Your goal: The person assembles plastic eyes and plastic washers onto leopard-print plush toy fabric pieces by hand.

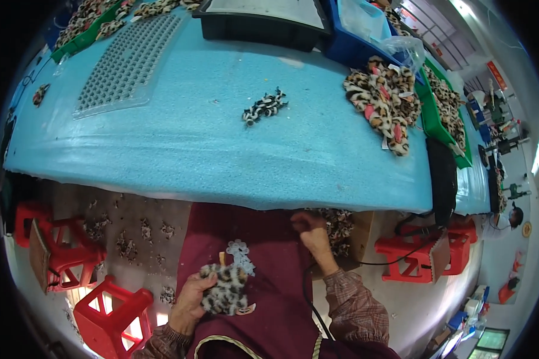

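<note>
My left hand (pixel 188 302) is closed round a leopard-print plush piece (pixel 224 290) over my lap; my right hand (pixel 311 230) reaches into the cardboard box (pixel 360 233) under the table (pixel 221 137), grip unclear.

I see a dark maroon apron (pixel 263 269) with pale cream piping along its lower edge. Both sleeves (pixel 356 305) are a reddish-brown check, gathered tight at the wrists. A black cable (pixel 310 302) trails across the apron.
</note>
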A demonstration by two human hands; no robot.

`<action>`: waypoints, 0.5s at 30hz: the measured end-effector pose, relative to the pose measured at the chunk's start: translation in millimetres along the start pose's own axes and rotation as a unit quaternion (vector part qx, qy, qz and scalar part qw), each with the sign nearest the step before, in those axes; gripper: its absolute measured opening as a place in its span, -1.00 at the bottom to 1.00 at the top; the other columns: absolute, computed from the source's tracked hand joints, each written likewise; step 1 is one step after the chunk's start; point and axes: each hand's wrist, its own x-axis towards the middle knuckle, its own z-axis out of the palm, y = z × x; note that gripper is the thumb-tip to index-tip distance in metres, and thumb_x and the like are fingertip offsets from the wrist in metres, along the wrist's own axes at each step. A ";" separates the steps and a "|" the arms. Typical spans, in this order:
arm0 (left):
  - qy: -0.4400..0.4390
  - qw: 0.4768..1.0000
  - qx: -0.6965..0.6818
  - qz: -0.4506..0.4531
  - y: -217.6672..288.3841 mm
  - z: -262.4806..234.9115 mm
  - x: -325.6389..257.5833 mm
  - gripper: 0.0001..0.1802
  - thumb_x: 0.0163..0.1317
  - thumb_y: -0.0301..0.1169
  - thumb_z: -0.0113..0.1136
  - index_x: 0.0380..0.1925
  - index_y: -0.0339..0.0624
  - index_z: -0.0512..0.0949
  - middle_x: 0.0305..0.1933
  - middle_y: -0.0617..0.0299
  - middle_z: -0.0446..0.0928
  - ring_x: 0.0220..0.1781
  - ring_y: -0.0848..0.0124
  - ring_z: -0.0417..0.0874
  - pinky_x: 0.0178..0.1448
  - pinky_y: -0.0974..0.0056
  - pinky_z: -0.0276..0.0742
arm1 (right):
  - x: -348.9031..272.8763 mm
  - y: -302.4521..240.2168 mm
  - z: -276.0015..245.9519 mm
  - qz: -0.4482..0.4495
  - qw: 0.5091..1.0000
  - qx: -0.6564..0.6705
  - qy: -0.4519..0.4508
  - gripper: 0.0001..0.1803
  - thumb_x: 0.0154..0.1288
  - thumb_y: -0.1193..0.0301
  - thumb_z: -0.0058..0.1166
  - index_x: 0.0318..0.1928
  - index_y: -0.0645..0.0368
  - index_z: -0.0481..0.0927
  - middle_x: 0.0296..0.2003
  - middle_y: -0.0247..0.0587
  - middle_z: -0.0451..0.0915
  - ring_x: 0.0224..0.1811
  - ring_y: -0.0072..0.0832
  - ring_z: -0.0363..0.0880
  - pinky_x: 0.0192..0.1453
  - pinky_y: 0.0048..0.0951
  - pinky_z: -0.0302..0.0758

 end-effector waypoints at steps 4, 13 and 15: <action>-0.041 0.999 -0.009 -0.021 -4.2 15.4 3.6 -0.71 0.20 -0.46 0.12 -0.13 -0.43 0.49 -0.17 -0.01 0.60 -0.20 0.21 0.68 -0.05 0.13 0.63 | -0.7 47.9 0.0 0.032 0.998 -0.038 0.029 -0.73 -0.09 0.73 0.06 -0.32 0.21 0.59 -0.39 -0.22 0.63 -0.29 -0.47 0.59 -0.17 -0.47 0.50; -0.005 1.000 -0.008 -0.019 -0.5 2.9 0.9 -0.79 0.18 -0.47 0.13 -0.22 -0.37 0.54 -0.26 0.09 0.62 -0.28 0.32 0.68 -0.14 0.22 0.65 | -0.3 -109.5 -67.5 -0.138 0.944 -0.052 -0.295 -0.86 0.09 0.48 0.18 -0.29 0.21 0.62 -0.40 -0.13 0.62 -0.37 -0.26 0.61 -0.23 -0.36 0.51; 0.004 1.000 -0.014 -0.004 -1.8 -8.9 7.0 -0.79 0.17 -0.48 0.14 -0.22 -0.38 0.54 -0.26 0.08 0.62 -0.28 0.31 0.68 -0.15 0.21 0.65 | 21.3 -164.9 -91.7 -0.155 0.955 0.048 -0.249 -0.91 0.11 0.54 0.16 -0.33 0.25 0.62 -0.45 -0.26 0.63 -0.41 -0.51 0.60 -0.32 -0.50 0.50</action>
